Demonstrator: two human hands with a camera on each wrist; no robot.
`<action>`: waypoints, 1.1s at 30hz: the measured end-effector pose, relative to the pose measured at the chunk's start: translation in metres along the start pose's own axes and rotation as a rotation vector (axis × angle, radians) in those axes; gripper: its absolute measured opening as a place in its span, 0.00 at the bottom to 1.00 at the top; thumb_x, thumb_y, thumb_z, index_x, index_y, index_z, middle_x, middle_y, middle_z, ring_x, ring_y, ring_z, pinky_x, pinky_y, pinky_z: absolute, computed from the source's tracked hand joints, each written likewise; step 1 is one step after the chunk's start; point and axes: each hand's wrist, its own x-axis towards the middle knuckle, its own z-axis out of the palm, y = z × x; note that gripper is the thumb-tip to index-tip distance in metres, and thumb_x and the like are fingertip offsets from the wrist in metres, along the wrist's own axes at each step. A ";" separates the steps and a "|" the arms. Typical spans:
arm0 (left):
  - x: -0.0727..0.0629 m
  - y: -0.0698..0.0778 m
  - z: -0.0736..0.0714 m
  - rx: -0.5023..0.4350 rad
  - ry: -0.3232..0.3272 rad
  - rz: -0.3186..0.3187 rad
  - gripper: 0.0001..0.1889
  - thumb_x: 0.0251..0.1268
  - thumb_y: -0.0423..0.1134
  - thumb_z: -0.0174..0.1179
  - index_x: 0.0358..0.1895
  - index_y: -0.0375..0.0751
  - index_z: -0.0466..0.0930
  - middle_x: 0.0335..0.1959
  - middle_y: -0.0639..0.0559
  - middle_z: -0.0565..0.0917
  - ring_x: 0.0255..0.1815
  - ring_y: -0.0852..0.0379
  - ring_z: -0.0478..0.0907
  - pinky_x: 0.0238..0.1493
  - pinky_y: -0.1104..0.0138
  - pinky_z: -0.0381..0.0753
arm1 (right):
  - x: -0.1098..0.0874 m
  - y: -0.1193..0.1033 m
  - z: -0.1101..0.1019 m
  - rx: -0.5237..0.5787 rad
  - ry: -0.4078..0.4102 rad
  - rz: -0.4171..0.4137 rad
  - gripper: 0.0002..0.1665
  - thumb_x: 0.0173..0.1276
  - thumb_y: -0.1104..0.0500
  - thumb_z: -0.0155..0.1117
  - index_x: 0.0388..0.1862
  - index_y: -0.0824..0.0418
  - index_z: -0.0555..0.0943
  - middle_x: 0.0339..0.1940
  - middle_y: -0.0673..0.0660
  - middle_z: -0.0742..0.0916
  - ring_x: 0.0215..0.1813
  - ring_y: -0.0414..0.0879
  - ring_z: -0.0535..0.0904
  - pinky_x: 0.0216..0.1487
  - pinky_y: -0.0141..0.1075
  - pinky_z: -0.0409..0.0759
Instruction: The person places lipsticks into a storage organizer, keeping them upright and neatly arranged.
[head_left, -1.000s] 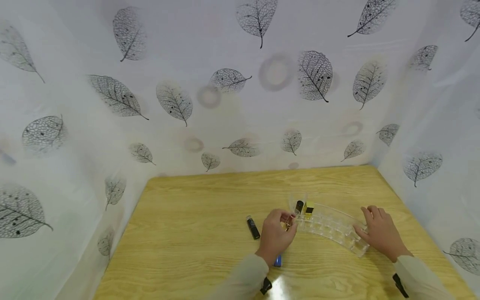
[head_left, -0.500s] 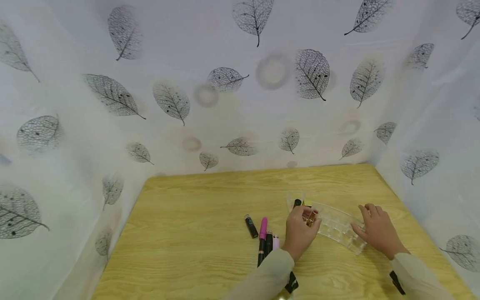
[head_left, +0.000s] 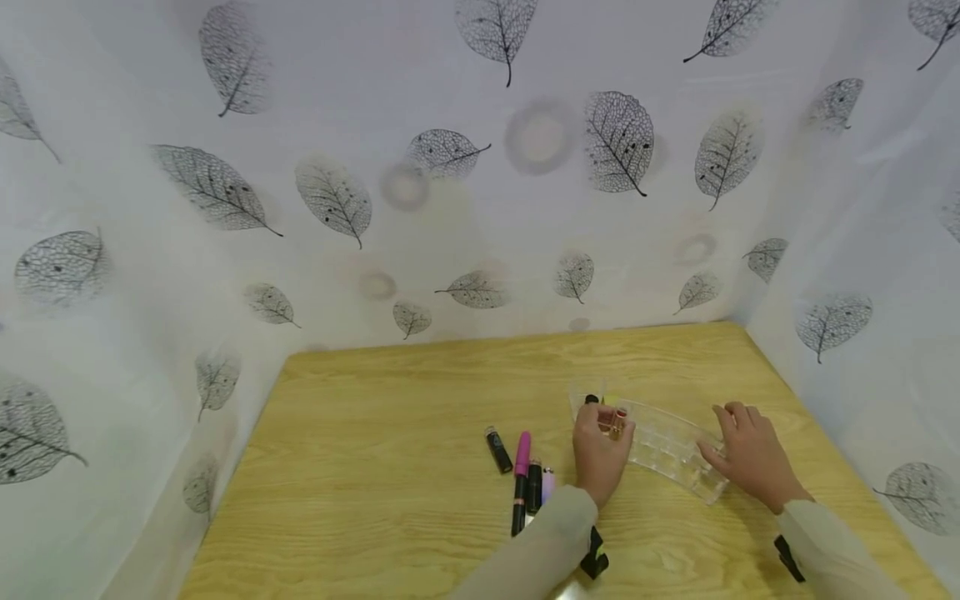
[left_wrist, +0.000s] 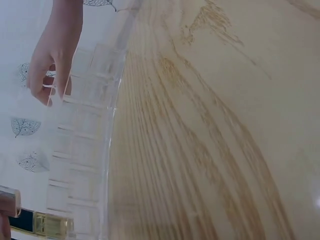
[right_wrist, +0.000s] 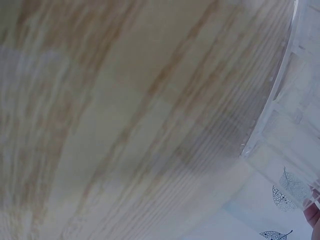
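Red-and-gold tube (head_left: 618, 424) pinched in left hand (head_left: 597, 454) at clear rack (head_left: 666, 443), right hand (head_left: 756, 460) loosely spread at its right end, likely steadying.

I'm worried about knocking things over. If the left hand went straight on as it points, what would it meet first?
Probably the clear holder, near the black-topped item showing just past the left hand in the head view, though the depth there is unclear.

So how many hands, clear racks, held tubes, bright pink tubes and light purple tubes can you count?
Hands (left hand, right hand): 2
Clear rack: 1
Held tube: 1
Bright pink tube: 1
Light purple tube: 1
Total: 6
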 end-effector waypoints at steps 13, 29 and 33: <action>0.000 -0.001 0.026 -0.077 0.144 -0.073 0.11 0.52 0.34 0.68 0.34 0.46 0.75 0.34 0.54 0.74 0.33 0.64 0.71 0.35 0.74 0.78 | 0.000 -0.001 -0.001 0.022 -0.013 0.018 0.55 0.67 0.28 0.21 0.46 0.76 0.74 0.38 0.70 0.77 0.37 0.64 0.73 0.31 0.54 0.72; -0.004 -0.005 0.043 -0.094 0.177 -0.138 0.11 0.51 0.32 0.69 0.35 0.48 0.76 0.35 0.55 0.75 0.36 0.63 0.74 0.37 0.71 0.79 | 0.000 0.000 -0.001 0.009 -0.001 0.016 0.54 0.67 0.28 0.21 0.46 0.75 0.74 0.38 0.70 0.77 0.37 0.63 0.73 0.31 0.54 0.72; -0.004 -0.005 0.044 -0.090 0.195 -0.137 0.12 0.50 0.33 0.69 0.35 0.48 0.77 0.35 0.56 0.76 0.36 0.62 0.75 0.37 0.68 0.80 | 0.000 0.000 0.000 0.009 0.001 0.019 0.54 0.67 0.28 0.20 0.46 0.75 0.74 0.38 0.70 0.77 0.37 0.64 0.73 0.31 0.54 0.72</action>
